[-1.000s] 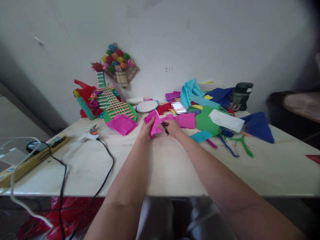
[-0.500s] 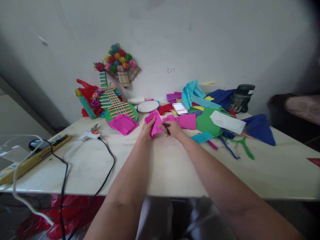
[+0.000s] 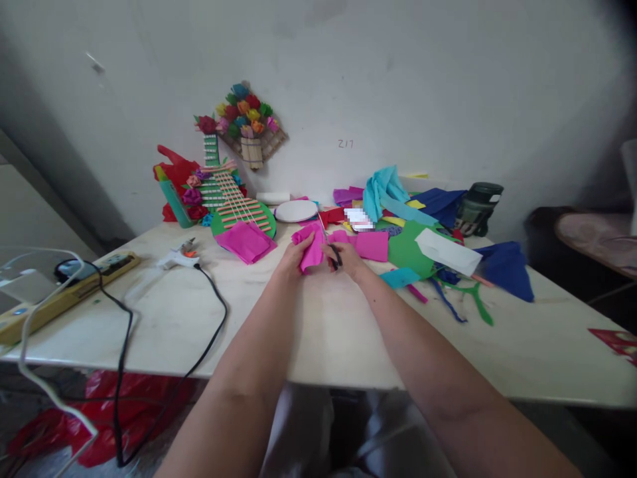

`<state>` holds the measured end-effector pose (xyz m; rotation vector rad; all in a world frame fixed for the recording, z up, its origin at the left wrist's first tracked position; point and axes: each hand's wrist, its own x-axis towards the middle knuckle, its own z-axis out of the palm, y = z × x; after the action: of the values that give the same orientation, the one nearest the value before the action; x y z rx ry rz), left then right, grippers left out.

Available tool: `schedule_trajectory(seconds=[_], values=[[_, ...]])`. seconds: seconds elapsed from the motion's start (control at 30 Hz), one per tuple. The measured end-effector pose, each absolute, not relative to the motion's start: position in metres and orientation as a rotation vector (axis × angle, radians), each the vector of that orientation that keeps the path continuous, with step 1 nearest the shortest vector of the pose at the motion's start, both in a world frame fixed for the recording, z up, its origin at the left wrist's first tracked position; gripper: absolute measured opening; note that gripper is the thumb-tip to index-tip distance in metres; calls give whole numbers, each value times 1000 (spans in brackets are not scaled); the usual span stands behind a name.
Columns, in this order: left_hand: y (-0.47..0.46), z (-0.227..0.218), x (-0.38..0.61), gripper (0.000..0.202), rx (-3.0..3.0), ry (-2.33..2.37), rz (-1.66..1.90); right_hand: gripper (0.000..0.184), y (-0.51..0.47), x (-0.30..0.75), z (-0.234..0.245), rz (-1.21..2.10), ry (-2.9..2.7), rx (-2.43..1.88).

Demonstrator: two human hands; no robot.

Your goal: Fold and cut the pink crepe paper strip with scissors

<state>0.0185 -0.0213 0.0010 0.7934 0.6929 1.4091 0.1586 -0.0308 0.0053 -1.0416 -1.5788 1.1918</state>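
Observation:
My left hand (image 3: pixel 297 256) is closed on a piece of pink crepe paper (image 3: pixel 312 249), held a little above the table. In my right hand (image 3: pixel 345 258) is a pair of scissors (image 3: pixel 336 256) with black handles, its blades pointing away from me at the paper's right edge. Whether the blades are apart I cannot tell. Another pink paper piece (image 3: pixel 373 245) lies just beyond my right hand. To the left, a folded pink stack (image 3: pixel 246 243) rests against a green paper instrument (image 3: pixel 269 219) with strings and paper flowers.
A glue gun (image 3: pixel 182 256) with a black cable and a yellow power strip (image 3: pixel 74 292) lie on the left. Coloured paper sheets (image 3: pixel 411 242) and a white piece (image 3: pixel 448 252) are heaped on the right, near a dark cup (image 3: pixel 478 207). A white oval disc (image 3: pixel 296 212) sits behind my hands.
The scissors have turned slightly in my right hand, with the blades now more upright against the paper. My left hand keeps its grip on the pink paper. The camera view has shifted slightly.

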Motion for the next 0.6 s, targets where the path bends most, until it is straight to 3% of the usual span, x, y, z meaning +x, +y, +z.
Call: schedule_trajectory(seconds=[0.6], values=[[-20,0,20,25,810,711,1382,37,-26,159,-1,1133,-1590,-1040]])
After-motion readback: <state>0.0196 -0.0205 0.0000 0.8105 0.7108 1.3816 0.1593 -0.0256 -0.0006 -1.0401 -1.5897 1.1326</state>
